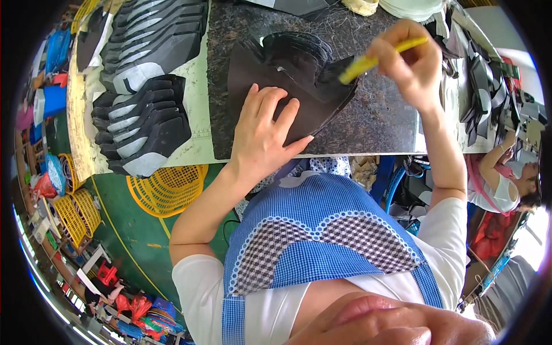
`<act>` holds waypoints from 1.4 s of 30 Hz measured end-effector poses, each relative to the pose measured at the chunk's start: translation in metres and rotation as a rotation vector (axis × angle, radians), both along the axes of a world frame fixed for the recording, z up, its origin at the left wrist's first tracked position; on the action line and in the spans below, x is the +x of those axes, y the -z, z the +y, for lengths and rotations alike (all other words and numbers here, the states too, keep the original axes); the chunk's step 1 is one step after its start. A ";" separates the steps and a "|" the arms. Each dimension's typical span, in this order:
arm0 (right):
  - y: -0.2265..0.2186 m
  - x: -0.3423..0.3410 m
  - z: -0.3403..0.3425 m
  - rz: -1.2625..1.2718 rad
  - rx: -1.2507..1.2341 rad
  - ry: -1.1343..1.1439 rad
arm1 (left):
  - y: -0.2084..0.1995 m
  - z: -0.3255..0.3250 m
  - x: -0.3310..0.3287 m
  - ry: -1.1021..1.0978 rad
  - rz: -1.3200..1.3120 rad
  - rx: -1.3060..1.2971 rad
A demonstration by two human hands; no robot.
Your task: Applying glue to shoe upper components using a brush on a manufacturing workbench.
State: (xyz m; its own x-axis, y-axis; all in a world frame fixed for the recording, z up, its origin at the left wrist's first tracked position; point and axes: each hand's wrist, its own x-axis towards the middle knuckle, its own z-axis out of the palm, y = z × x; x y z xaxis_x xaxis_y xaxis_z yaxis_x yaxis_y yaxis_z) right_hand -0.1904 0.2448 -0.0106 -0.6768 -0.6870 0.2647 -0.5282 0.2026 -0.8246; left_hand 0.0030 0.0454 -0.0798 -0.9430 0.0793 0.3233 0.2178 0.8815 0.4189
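My left hand point(261, 127) lies spread on a stack of dark brown-black cut shoe pieces point(247, 75), pressing the near part of the stack. The pieces are fanned out, with several layered edges showing on the far side. My right hand point(409, 60) is raised over the right of the stack, its fingers closed round a slim yellow brush point(368, 64). Motion blurs the brush; its thicker end points down and left to the right edge of the pieces. I cannot tell whether it touches them.
The stack lies on a dark speckled board point(379, 123). Overlapping rows of black-and-grey pieces point(146, 123) lie on the table's left. A round white container point(411, 8) stands at the far edge. Below on the left is a yellow basket point(164, 192); another person point(500, 178) is at the right.
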 end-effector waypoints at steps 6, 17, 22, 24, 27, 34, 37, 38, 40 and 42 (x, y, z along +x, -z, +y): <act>-0.035 -0.005 -0.091 0.042 0.513 -0.152 | -0.002 -0.001 0.005 -0.012 -0.011 -0.005; 0.012 -0.032 -0.159 0.085 0.023 -0.181 | 0.002 0.007 0.004 0.001 -0.004 0.026; -0.001 -0.032 -0.071 -0.190 -0.016 -0.111 | -0.005 0.010 0.005 0.009 -0.050 -0.100; 0.038 -0.025 -0.032 -0.026 0.034 -0.110 | -0.006 0.013 -0.003 0.036 -0.075 -0.130; 0.032 -0.022 -0.013 -0.101 0.060 -0.069 | -0.004 0.015 -0.003 -0.069 -0.003 -0.190; -0.007 -0.076 0.046 -0.138 -0.561 0.237 | -0.095 -0.033 -0.009 0.022 -0.050 0.574; 0.004 -0.079 0.034 -0.234 -0.574 0.235 | -0.096 -0.031 0.002 -0.012 0.028 1.773; 0.006 -0.075 0.022 -0.269 -0.517 0.203 | -0.074 -0.039 0.005 -0.131 -0.140 1.977; 0.009 -0.053 -0.010 -0.183 -0.383 0.085 | -0.014 -0.044 0.005 -0.234 -0.498 2.286; 0.015 -0.028 -0.038 -0.220 -0.343 0.035 | 0.001 -0.033 -0.008 -0.418 -0.517 2.203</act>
State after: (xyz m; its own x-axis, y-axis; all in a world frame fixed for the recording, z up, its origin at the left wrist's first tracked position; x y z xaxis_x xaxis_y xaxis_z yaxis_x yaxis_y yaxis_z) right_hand -0.2181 0.2068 -0.0255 -0.7640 -0.5599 0.3207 -0.3291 -0.0894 -0.9400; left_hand -0.0048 0.0125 -0.0808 -0.8114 -0.0880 -0.5778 -0.1967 -0.8898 0.4117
